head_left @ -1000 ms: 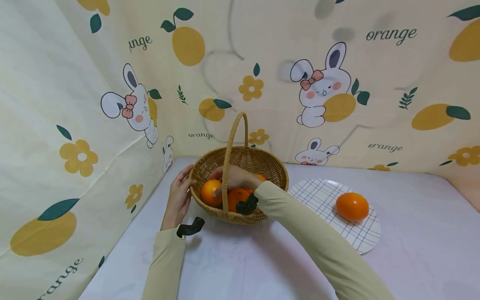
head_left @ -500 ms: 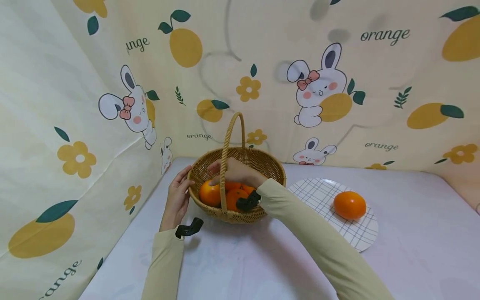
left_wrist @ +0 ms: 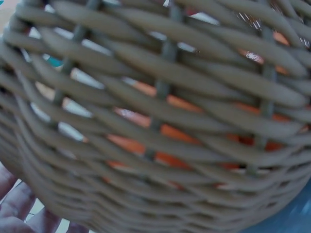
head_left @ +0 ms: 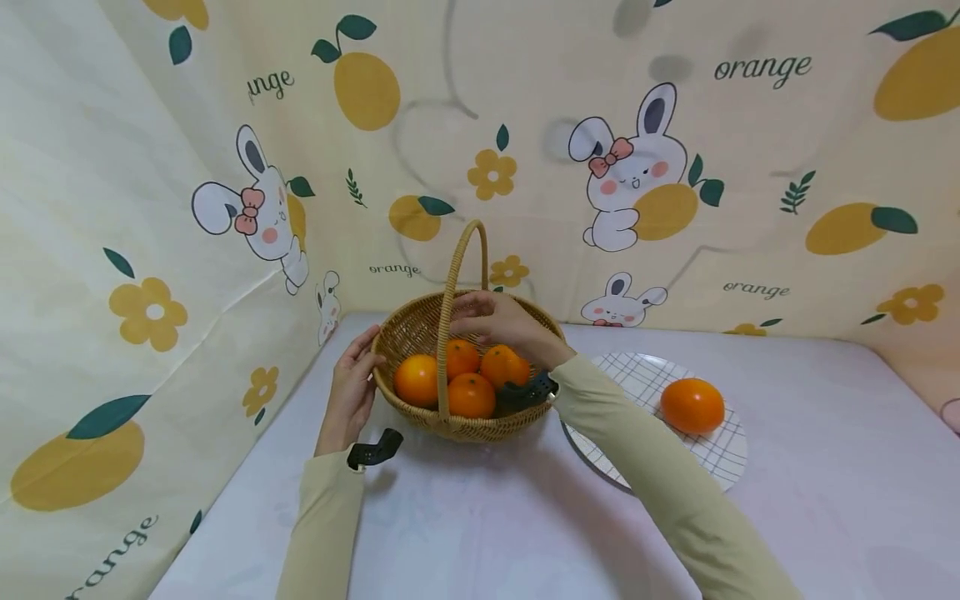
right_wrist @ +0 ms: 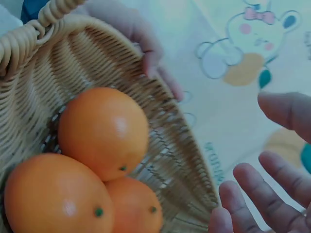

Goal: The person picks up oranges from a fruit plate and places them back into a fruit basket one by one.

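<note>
My left hand (head_left: 352,393) grips the left rim of a wicker basket (head_left: 480,431). In the right wrist view, fingers of that hand (right_wrist: 149,58) bend over the rim. Several oranges lie inside, among them one at the left (head_left: 417,381), one at the front (head_left: 471,396) and one at the right (head_left: 504,367). Above them, just behind the arched handle (head_left: 450,292), my right hand (head_left: 512,327) hovers with nothing in it; the right wrist view shows its fingers (right_wrist: 243,204) spread loosely. The left wrist view is mostly filled by the basket's woven wall (left_wrist: 160,97).
Right of the basket, a white checked plate (head_left: 626,367) bears a single orange (head_left: 692,406). My right sleeve (head_left: 645,458) crosses in front of part of the plate. A printed cloth (head_left: 540,67) hangs behind the table (head_left: 465,517) and along its left side.
My right hand has lifted away from the left orange and shifted right and back, uncovering the oranges in the basket. My left hand stays at the rim.
</note>
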Motion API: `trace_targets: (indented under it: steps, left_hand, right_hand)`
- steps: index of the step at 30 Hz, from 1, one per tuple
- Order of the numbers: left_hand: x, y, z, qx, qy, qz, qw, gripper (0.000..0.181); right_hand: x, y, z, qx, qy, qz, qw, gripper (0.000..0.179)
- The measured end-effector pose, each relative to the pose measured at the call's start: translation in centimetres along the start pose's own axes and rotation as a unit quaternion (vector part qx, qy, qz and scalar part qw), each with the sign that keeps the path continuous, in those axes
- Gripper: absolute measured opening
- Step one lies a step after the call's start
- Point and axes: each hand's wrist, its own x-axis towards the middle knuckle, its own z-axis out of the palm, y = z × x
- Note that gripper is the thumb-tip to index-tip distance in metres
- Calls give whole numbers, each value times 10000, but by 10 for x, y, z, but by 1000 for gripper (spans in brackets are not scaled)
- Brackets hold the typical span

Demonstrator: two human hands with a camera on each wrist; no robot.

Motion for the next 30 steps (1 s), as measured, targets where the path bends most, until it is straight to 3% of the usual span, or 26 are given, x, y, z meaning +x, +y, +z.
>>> trace_targets:
  steps: [8, 15, 24, 30]
  left_hand:
    - [2, 3, -2, -4, 33, 0, 10000, 57]
    - [2, 4, -5, 367, 50, -183, 9991, 56]
    - [1, 3, -5, 456, -62, -240, 9987, 56]
    - [0, 2, -5, 627, -68, -207, 9978, 56]
  right_hand:
    - [-22, -6, -31, 359, 659, -243, 9969, 42]
    - [-55, -16, -57, 615, 933, -389, 9930, 42]
    - [-98, -10, -98, 361, 1356, -497, 9889, 28]
    - [-131, 4, -125, 75, 1697, -115, 9854, 30]
